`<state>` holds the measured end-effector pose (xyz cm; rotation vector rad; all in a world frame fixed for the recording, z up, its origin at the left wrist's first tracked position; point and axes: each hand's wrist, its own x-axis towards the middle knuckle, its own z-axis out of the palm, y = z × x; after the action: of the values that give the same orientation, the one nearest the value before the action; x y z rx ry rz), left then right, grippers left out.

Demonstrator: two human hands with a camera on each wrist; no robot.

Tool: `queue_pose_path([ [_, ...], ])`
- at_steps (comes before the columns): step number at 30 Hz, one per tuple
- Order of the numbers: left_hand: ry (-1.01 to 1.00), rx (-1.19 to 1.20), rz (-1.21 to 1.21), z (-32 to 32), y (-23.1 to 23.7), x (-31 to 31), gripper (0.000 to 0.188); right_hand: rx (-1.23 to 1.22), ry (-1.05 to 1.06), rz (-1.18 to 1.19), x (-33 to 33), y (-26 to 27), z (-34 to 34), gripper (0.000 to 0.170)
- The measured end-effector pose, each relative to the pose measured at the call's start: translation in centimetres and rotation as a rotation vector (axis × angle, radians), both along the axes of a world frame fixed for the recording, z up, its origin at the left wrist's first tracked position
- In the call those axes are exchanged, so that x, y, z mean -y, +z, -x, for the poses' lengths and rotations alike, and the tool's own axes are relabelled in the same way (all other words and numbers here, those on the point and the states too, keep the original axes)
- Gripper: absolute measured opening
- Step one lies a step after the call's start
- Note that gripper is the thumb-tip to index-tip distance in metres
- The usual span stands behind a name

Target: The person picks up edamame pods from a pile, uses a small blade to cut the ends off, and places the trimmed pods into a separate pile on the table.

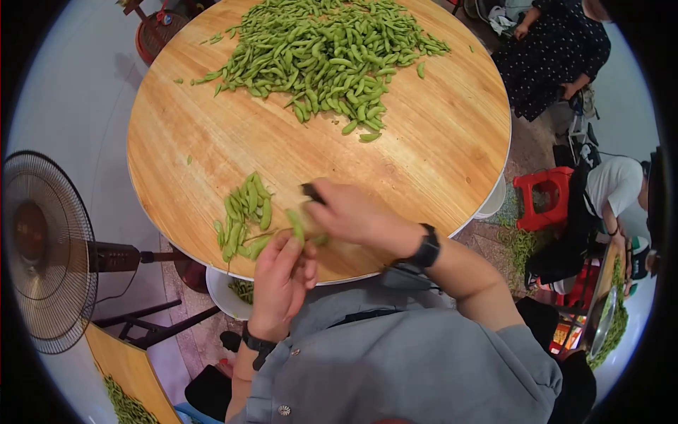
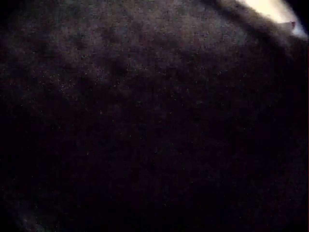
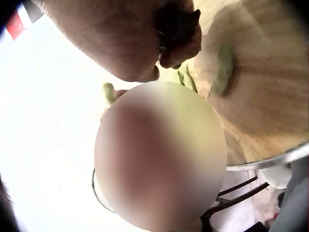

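Note:
Near the front edge of the round wooden table (image 1: 438,141), my left hand (image 1: 282,275) pinches a green soybean pod (image 1: 295,226) between thumb and fingers. Just to the right, my right hand (image 1: 353,215) curls round a small black object (image 1: 313,193); I cannot tell its kind. The right wrist view also has this black object (image 3: 176,24) in the fist, with a pod (image 3: 223,70) over the tabletop. A round blur covers the middle of that view. Beside my left hand lies a small heap of pods (image 1: 247,205). The left wrist view is almost wholly dark.
A large pile of pods (image 1: 325,56) covers the table's far side. Below the front edge stands a white bucket (image 1: 222,293) with green bits inside. A fan (image 1: 49,251) is at left. To the right are a red stool (image 1: 544,198) and seated people.

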<state>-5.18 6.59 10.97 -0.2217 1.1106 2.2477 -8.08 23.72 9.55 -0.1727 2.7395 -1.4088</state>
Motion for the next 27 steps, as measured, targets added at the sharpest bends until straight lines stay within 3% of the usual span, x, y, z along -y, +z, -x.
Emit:
queue_pose_path([
  [2, -0.018, -0.022, 0.028, 0.4, -0.3, -1.1, 0.015, -0.052, 0.01, -0.051, -2.2, 0.1, -1.8, 0.02],
  [4, -0.092, -0.034, 0.089, 0.5, -0.6, -1.9, 0.015, -0.019, 0.028, 0.234, -2.6, 2.0, -4.1, 0.028],
  [11, -0.165, -0.074, 0.108, 0.3, -1.0, -4.0, 0.012, 0.115, 0.058, 0.33, -4.1, 3.0, -6.5, 0.036],
  [13, -0.171, -0.092, 0.115, 0.4, -0.9, -4.4, 0.011, 0.482, -0.025, 0.617, -4.6, 3.9, -6.4, 0.04],
  [15, -0.176, -0.103, 0.124, 0.5, -0.9, -4.5, 0.01, 0.505, -0.017, 0.67, -5.0, 3.5, -6.1, 0.041],
  [18, -0.196, -0.223, 0.227, 0.5, -1.1, -4.8, 0.012, 0.477, 0.015, 0.702, -5.3, 2.6, -5.7, 0.041],
  [20, -0.134, -0.625, 0.456, 0.4, -1.7, -5.3, 0.01, 0.427, 0.036, 0.688, -5.4, 2.2, -5.6, 0.039],
  [21, -0.14, -0.622, 0.463, 0.5, -2.1, -5.4, 0.01, 0.426, 0.013, 0.68, -5.4, 2.0, -5.5, 0.04],
  [23, -0.138, -0.886, 0.642, 0.8, -2.6, -5.4, 0.009, 0.427, -0.016, 0.681, -5.5, 1.7, -5.5, 0.041],
  [24, -0.147, -0.885, 0.645, 0.8, -2.2, -5.6, 0.009, 0.515, -0.012, 0.847, -5.6, 1.4, -5.4, 0.041],
  [25, -0.187, -0.709, 0.56, 0.8, -1.5, -5.7, 0.009, 0.602, -0.007, 1.011, -5.7, 1.2, -5.3, 0.042],
  [26, -0.223, -0.531, 0.474, 0.7, -1.1, -5.8, 0.009, 0.602, -0.011, 1.016, -6.2, 1.4, -5.3, 0.042],
  [27, -0.227, -0.53, 0.475, 0.9, -1.0, -5.6, 0.009, 0.757, -0.001, 1.206, -6.7, 2.0, -5.4, 0.04],
])
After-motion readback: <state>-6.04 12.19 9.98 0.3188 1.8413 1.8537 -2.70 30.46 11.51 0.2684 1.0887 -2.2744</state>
